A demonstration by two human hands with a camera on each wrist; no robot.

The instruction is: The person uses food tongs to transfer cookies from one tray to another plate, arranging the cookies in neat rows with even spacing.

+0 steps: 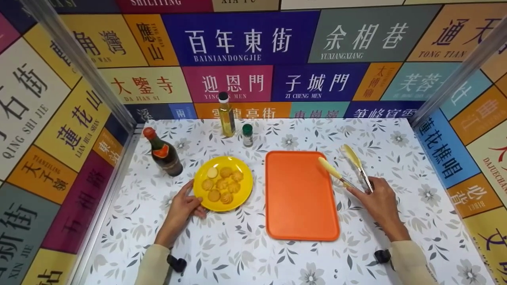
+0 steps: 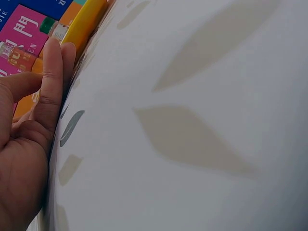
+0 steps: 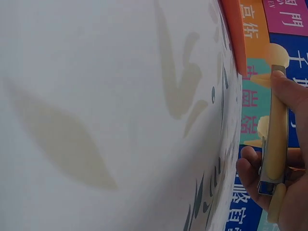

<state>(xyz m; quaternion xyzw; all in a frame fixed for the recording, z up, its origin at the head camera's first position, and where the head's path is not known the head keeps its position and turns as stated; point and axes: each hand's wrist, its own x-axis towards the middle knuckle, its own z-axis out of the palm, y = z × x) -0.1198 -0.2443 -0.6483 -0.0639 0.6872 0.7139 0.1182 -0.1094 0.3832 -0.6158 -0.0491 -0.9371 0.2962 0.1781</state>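
A yellow plate point(image 1: 243, 194) with several round cookies point(image 1: 222, 184) sits on the floral tablecloth. My left hand point(image 1: 186, 206) rests on the table and touches the plate's near left rim point(image 2: 84, 24) with relaxed fingers. An orange tray point(image 1: 300, 196) lies bare to the right of the plate. My right hand point(image 1: 376, 198) grips a pair of yellow-tipped metal tongs point(image 1: 348, 168) at the tray's right edge; the tongs point(image 3: 275, 144) stand apart, one tip over the tray's upper right corner.
A dark sauce bottle with a red cap point(image 1: 163, 153) stands left of the plate. An oil bottle point(image 1: 226, 114) and a small green-capped jar point(image 1: 247, 135) stand at the back. Walls with coloured signs enclose the table point(image 1: 253, 261) on three sides.
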